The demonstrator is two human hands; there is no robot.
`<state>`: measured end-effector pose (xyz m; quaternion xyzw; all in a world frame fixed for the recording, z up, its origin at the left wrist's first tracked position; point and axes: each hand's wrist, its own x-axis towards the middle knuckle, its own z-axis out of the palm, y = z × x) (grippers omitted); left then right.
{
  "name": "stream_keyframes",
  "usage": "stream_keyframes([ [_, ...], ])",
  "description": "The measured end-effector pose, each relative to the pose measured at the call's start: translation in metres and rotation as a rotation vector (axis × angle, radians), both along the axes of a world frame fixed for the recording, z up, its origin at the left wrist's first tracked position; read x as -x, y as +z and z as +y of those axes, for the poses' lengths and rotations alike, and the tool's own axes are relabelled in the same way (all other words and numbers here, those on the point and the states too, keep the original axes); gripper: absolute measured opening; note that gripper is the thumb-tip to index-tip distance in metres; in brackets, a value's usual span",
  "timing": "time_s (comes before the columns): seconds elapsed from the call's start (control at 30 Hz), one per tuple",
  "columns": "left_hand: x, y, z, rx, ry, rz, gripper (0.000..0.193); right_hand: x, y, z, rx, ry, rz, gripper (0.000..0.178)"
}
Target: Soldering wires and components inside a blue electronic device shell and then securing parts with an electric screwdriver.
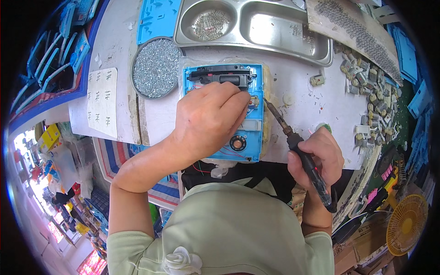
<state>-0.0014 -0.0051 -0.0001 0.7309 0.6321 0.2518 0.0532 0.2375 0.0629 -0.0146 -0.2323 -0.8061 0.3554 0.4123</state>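
A blue plastic casing (253, 145) lies in front of me, with its inside facing up. It holds a black mechanism (224, 75) along its far side, a small round speaker (238, 143) near its close edge, and thin red wires. My left hand (208, 114) rests over the casing's middle with fingers closed; what lies between the fingertips is hidden. Just beside the fingertips shows a small motor-like part (253, 101). My right hand (321, 153) is wrapped round the black handle of a soldering iron (300, 149). The iron's tip points at the casing's right edge.
A round dish of screws (156, 68) stands left of the casing. Beyond it is a metal tray (284, 54) with small parts. Several small motors (369, 87) are heaped at the right, near a board (362, 32) of tiny parts. A written sheet (102, 101) lies left.
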Motion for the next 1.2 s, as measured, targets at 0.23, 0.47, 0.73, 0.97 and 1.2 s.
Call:
stream_keyframes([
  [0.23,0.001,0.001,-0.002,-0.021,-0.004,0.001,0.029,0.001,-0.001,0.0,-0.004,-0.003,0.006,0.034],
  [0.47,0.024,0.011,-0.014,-0.153,-0.045,-0.12,0.032,-0.001,-0.001,0.0,-0.013,-0.002,-0.013,0.035],
  [0.73,0.029,0.009,-0.009,0.014,-0.263,-0.054,0.038,0.001,0.002,-0.001,0.012,0.021,-0.002,0.034],
  [0.97,0.03,0.018,-0.003,0.13,-0.357,0.096,0.03,-0.002,0.004,-0.002,-0.002,-0.007,-0.001,0.032],
  [1.2,0.017,0.024,0.005,0.225,-0.368,0.234,0.017,0.0,0.006,-0.004,0.001,-0.021,0.037,0.031],
])
